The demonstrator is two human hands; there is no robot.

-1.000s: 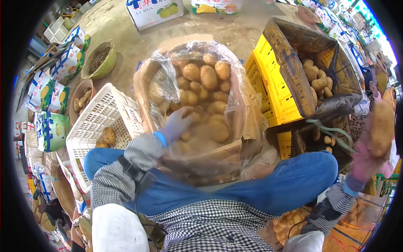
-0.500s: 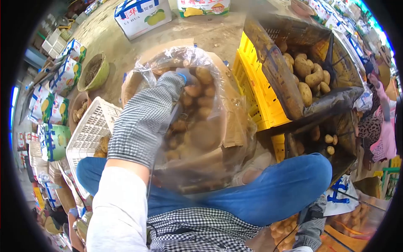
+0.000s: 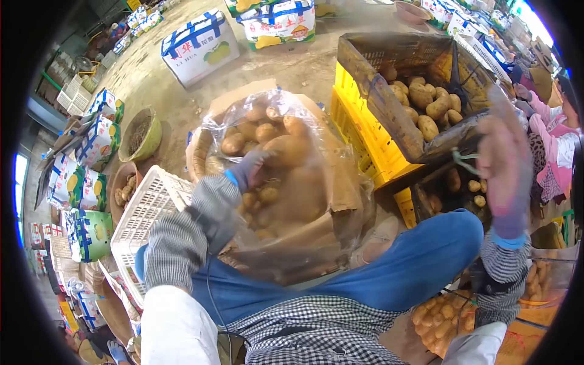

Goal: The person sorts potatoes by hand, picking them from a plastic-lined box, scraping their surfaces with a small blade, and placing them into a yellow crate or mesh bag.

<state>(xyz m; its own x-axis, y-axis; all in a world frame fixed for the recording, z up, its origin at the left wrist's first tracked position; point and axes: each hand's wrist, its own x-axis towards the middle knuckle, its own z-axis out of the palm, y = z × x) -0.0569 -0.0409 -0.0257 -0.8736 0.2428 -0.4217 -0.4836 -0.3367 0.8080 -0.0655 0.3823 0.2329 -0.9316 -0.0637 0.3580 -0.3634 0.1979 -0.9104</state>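
Note:
My left hand (image 3: 250,170), in a bluish glove with a checked sleeve, is over a plastic-lined cardboard container (image 3: 340,182). Its fingers close on the near end of a large potato (image 3: 287,151). Several other potatoes (image 3: 267,132) lie inside the clear liner, partly blurred behind the plastic. My right hand (image 3: 504,164) is raised at the right, beside the dark-lined crates, smeared by motion. Its fingers look stretched out, with no potato in them. A thin greenish loop (image 3: 465,159) shows beside it.
Yellow crates (image 3: 359,134) with dark liners hold potatoes at the right. A white basket (image 3: 143,213), a green tub (image 3: 143,134) and printed boxes (image 3: 201,50) stand left and ahead. A mesh bag of potatoes (image 3: 435,319) lies lower right. People in pink (image 3: 547,134) are at far right.
My left hand has moved down and back toward me within the container. My right hand has risen from the lower right to beside the crates. The view has shifted slightly.

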